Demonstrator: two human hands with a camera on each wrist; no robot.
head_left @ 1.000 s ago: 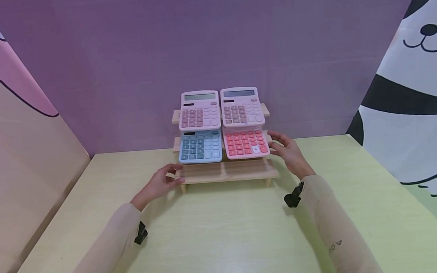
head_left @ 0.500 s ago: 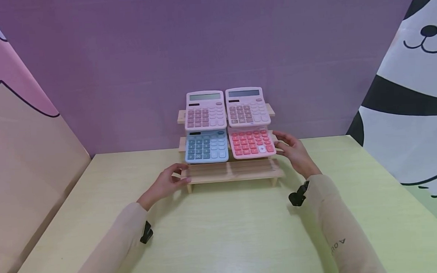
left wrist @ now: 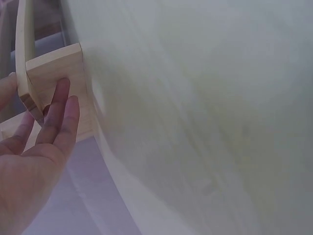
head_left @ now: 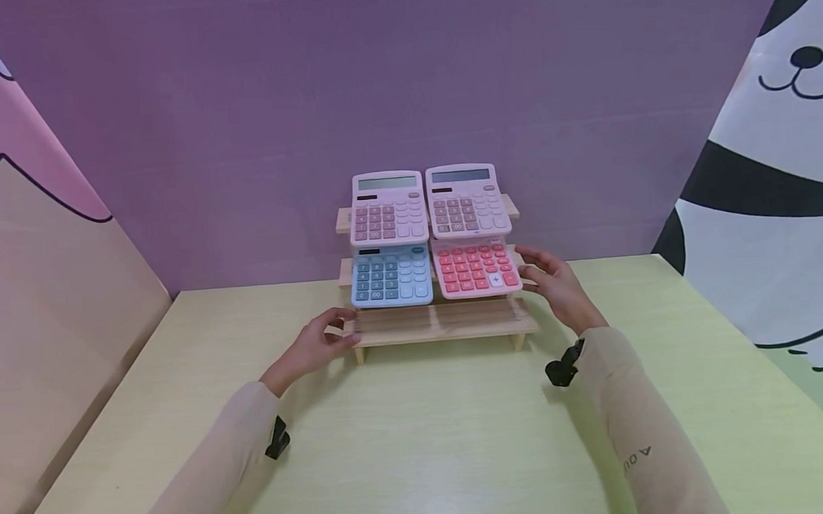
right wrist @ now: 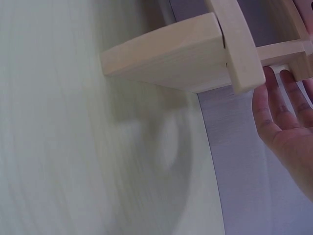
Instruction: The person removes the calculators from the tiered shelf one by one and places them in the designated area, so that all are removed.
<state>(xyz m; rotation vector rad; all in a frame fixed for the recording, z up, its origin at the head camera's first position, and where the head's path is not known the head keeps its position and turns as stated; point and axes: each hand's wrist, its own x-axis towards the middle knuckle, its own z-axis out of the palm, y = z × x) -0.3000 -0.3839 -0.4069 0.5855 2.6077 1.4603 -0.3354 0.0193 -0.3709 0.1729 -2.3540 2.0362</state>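
Observation:
A tiered wooden display rack (head_left: 445, 324) stands on the table, bearing two rows of calculators. On the top tier lean a pink-lilac calculator (head_left: 387, 208) and a pale pink calculator (head_left: 467, 201). Below them sit a blue calculator (head_left: 391, 277) and a pink calculator with coral keys (head_left: 477, 268), their upper parts hidden. My left hand (head_left: 312, 343) holds the left end of the bottom board; in the left wrist view its fingers (left wrist: 59, 105) reach the side panel. My right hand (head_left: 554, 287) holds the rack's right side at the middle tier, fingertips at the wood in the right wrist view.
The pale wooden table (head_left: 419, 441) runs back to a purple backdrop (head_left: 255, 141). A panda-print panel (head_left: 768, 218) borders the right, and a pink and beige panel (head_left: 39, 265) the left. Black wrist-camera mounts (head_left: 562, 367) hang below both sleeves.
The rack with its calculators has slid slightly to the right, both hands moving along with it. Most of that shift came in the first half second; since then it has barely moved.

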